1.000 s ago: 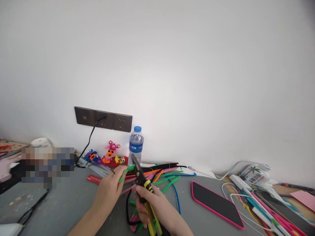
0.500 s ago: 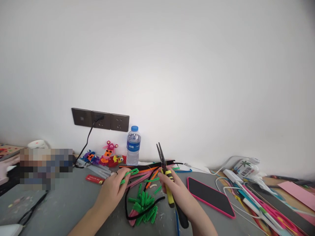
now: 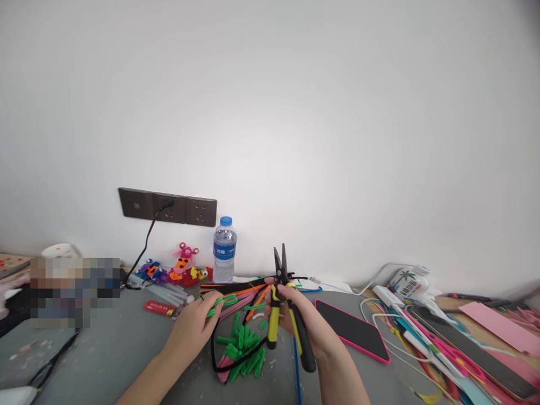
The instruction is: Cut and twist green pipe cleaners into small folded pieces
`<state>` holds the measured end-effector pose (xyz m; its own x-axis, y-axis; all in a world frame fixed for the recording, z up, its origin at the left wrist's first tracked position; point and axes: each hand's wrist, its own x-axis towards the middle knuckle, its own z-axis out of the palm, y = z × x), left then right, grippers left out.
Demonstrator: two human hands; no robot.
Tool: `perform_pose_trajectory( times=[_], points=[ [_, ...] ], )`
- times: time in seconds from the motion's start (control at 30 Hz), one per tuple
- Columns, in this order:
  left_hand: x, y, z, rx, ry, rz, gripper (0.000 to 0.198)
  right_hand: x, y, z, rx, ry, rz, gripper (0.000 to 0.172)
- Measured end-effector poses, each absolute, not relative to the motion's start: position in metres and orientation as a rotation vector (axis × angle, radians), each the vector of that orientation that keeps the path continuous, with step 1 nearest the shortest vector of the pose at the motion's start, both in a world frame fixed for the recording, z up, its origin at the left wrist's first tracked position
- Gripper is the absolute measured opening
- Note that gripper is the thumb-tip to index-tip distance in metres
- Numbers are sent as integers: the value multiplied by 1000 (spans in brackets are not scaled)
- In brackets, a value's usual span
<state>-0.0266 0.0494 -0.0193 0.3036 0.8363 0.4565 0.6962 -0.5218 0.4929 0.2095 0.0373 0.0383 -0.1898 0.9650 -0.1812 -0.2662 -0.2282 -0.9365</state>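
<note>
Work looked partway along: many short, fuzzy green pipe-cleaner pieces (image 3: 242, 337), thick and round-ended, lay heaped on the grey bench (image 3: 135, 337), while long, plush pink strips (image 3: 240, 305) stretched behind that heap. The left hand (image 3: 194, 319), left of the heap, pinched a looped, fuzzy green strip (image 3: 217, 304), seemingly unfinished. The right hand (image 3: 311, 313), right of the heap, curled around yellow-and-black-handled metal pliers (image 3: 280, 275), their slim jaws parted, nothing between them. A soft black strip (image 3: 213, 349) bent around the heap's left side.
</note>
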Motion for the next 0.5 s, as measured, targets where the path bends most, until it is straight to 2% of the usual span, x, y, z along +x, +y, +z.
perform_pose_trajectory(
  times=[0.1,0.23,0.4,0.5],
  points=[
    [-25,50,-20,2366,1398,1015,23,208,39,42,-825,-884,1831,47],
    [-23,50,-20,2368,1406,1010,23,211,42,40,-766,-855,1901,47],
    [-24,50,-20,2372,1418,1000,24,219,47,27,-934,-846,1818,43],
    [-25,51,-20,2364,1410,999,23,223,50,16,-1138,-819,1690,50]
  ],
)
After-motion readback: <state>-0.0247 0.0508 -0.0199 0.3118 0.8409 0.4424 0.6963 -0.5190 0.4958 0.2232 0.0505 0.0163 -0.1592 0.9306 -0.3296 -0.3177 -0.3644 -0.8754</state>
